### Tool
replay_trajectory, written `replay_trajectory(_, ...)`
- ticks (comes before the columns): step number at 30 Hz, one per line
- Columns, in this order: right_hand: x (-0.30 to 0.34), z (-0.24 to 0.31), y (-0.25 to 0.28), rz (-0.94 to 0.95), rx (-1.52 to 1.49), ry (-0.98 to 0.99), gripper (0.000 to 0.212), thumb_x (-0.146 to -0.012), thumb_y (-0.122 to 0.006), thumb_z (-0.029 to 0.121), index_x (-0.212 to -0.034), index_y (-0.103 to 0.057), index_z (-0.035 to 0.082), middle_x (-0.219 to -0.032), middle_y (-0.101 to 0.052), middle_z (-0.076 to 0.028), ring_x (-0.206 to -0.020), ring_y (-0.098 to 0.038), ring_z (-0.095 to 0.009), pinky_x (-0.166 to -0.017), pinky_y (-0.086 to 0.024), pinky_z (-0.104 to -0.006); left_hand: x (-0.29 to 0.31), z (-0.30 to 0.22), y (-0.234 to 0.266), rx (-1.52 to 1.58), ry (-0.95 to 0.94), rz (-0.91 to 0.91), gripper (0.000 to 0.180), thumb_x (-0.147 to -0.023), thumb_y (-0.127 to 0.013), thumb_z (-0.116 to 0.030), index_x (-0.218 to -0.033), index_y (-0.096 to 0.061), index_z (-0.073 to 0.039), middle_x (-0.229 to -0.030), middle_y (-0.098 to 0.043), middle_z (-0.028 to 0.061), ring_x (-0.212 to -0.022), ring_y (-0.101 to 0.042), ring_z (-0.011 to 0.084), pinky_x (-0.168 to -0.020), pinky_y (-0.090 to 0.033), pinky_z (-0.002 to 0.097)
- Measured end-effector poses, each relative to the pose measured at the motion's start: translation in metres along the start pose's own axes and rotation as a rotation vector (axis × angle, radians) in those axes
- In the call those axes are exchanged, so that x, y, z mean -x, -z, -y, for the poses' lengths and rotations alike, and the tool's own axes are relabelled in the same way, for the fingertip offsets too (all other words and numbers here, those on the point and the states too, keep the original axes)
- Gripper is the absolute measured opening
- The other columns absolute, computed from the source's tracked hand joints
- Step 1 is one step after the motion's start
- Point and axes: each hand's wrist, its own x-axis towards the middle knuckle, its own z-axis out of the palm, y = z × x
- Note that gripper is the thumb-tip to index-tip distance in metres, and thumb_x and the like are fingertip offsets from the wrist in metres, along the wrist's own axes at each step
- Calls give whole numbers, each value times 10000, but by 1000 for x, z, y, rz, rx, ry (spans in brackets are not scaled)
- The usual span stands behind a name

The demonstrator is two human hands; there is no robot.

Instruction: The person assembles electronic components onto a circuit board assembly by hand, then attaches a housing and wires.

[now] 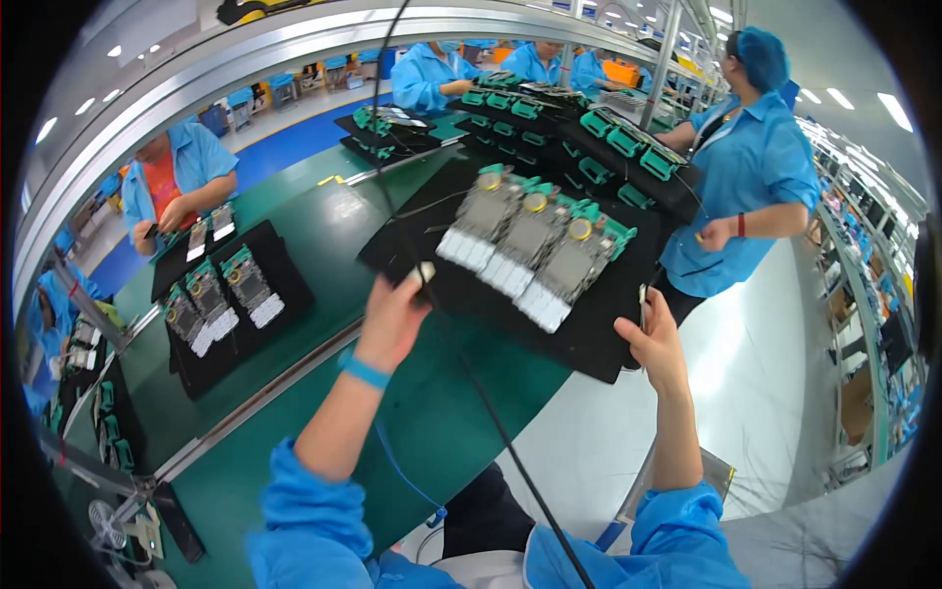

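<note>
A flat black sheet (481, 334) lies between my hands, its right part reaching past the green bench's edge. Several grey circuit-board assemblies (523, 236) sit side by side on it, with green fixtures at their far ends, round yellow parts and white lower panels. My left hand (395, 309) has its fingers curled at the sheet's near left edge and wears a whitish finger cover. At the right edge, my right hand (655, 339) grips with its thumb over the sheet, a pale cover on a finger. The undersides of both grips are hidden.
The green bench (442, 412) has a metal rail along it. Another black sheet (285, 304) with similar boards lies left. Stacked black trays (579, 147) with green fixtures stand beyond. A co-worker (751, 177) in blue stands at right. A black cable (500, 432) hangs across the view.
</note>
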Motion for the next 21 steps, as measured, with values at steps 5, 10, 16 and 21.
replay_trajectory(5, 21, -30, -51, 352, 63, -80, 609, -803, -719, -15, -1315, -390, -6, -854, -503, 59, -657, -421, -7, -519, -319, -170, 176, -72, 79, -71, 255, -246, 422, -933, -612, -262, -1300, -489, -94, -1206, -596, 82, -1095, -593, 247, -868, -519, 494)
replay_trajectory(10, -18, -79, -89, 703, 148, -47, 423, -786, -712, -20, -1182, -561, -26, -941, -544, 40, -818, -504, -56, -650, -431, -247, 322, -52, 39, -94, 400, -620, 393, -944, -587, -155, -1286, -468, -1, -1137, -597, 178, -994, -645, 285, -883, -540, 485)
replay_trajectory(16, 55, -94, -197, 233, 710, 495, 223, -872, -670, 92, -1057, -603, -12, -958, -559, -156, -767, -574, -267, -649, -454, -342, 398, -99, 78, -1024, 440, 205, 359, -979, -536, -199, -1254, -546, 31, -1051, -695, 124, -1014, -669, 246, -834, -539, 328)
replay_trajectory(21, 143, -72, -252, 491, 554, 698, 230, -913, -592, 110, -1118, -541, 18, -1026, -568, -145, -794, -628, -364, -615, -529, -414, 337, -155, -10, 188, -158, 450, 560, -988, -492, -225, -1419, -291, 72, -1404, -417, 266, -1297, -448, 371, -1084, -358, 477)
